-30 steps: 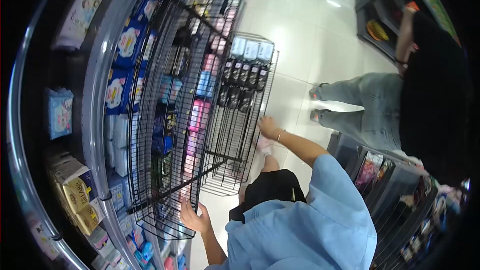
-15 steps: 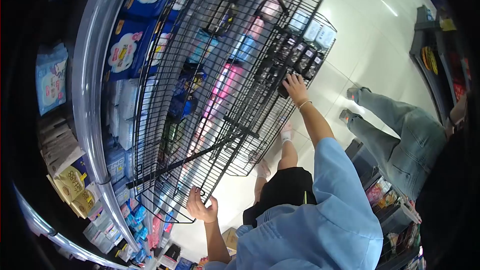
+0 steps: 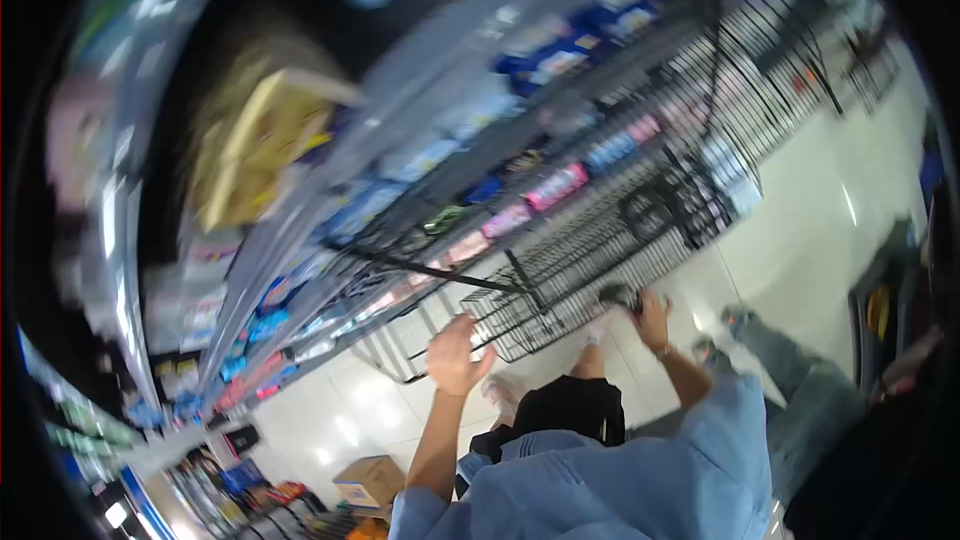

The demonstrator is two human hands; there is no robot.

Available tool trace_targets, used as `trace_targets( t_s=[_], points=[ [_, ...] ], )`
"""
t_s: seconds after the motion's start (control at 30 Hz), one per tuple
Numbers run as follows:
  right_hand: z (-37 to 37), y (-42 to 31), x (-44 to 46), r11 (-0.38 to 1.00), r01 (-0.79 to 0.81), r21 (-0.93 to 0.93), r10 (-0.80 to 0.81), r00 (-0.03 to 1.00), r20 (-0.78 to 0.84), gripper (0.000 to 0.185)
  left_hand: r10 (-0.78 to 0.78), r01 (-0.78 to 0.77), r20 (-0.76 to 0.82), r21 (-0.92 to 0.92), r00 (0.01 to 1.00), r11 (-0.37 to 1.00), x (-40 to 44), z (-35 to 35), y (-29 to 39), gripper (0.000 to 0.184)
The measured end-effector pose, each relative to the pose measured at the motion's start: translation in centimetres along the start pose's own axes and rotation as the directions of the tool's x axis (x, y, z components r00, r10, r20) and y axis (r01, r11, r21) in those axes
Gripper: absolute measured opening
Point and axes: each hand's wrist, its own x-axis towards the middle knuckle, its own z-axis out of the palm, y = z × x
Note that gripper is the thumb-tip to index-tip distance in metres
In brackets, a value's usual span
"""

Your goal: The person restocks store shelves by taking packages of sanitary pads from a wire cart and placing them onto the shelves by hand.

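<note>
Room: shop aisle, bright; the far end and edges are blurred or dark.
Floor: pale glossy tile (image 3: 790, 240) with light streaks, running under and out past the wire rack (image 3: 420, 268).
Shelving: long shelving (image 3: 420, 55) along the far side of the wire rack, stocked with coloured packs; labels too blurred to read.
Wire rack: black mesh and bars, beside the shelving; lower basket (image 3: 522, 340) on the near side, toward the wearer.
Wearer: blue shirt (image 3: 600, 490), black shorts (image 3: 570, 410), on the near side of the wire rack, facing it.
Other person: grey-blue jeans (image 3: 810, 400), dark top, right of the wearer, apart from the wire rack.
Cardboard box (image 3: 370, 482): on the floor, past the left end of the wire rack.
Black packs (image 3: 690, 205): grouped in the right part of the wire rack, next to white packs (image 3: 725, 165).
Left hand (image 3: 460, 355): at the left end of the wire rack, fingers up and slightly apart, thumb out wide, no item seen; contact unclear.
Right hand (image 3: 655, 320): near side of the wire rack, fingers bent in on the dark pack; exact grip blurred.
Dark pack (image 3: 620, 295): at the right fingertips, beside the wire rack's near edge, looks held, so apart from the grouped ones.
</note>
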Motion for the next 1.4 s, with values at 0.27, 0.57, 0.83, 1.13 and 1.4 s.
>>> trace_targets(
  t_s=[0.27,0.57,0.83,1.13,1.4],
  points=[
    [2.5,-19.5,-7.5,0.884,0.039,0.466,-0.203,0.930,0.307,0.056,0.132,-0.140,-0.044,-0.302,0.990,0.943,-4.0,-4.0,-1.5,0.045],
    [7.0,-46.9,-15.2,0.695,0.276,0.664,-0.606,0.721,0.335,0.060,-0.710,0.623,-0.252,-0.348,0.658,0.701,-38.5,-13.6,-14.3,0.069],
    [9.6,-71.1,-31.3,0.519,0.081,0.851,-0.850,0.152,0.504,0.047,-0.989,0.383,0.080,-0.916,-0.128,-0.124,-60.6,-20.2,-15.7,0.071],
    [7.9,-85.8,-34.8,0.239,0.339,0.910,-0.838,-0.401,0.370,0.057,-0.878,-0.213,0.123,-0.977,-0.462,-0.025,-66.0,-26.5,-17.2,0.055],
    [9.3,-101.8,-31.1,-0.198,0.468,0.861,-0.810,-0.573,0.125,0.054,-0.870,-0.089,-0.164,-0.969,-0.465,0.230,-64.6,-33.6,-29.6,0.051]
  ],
)
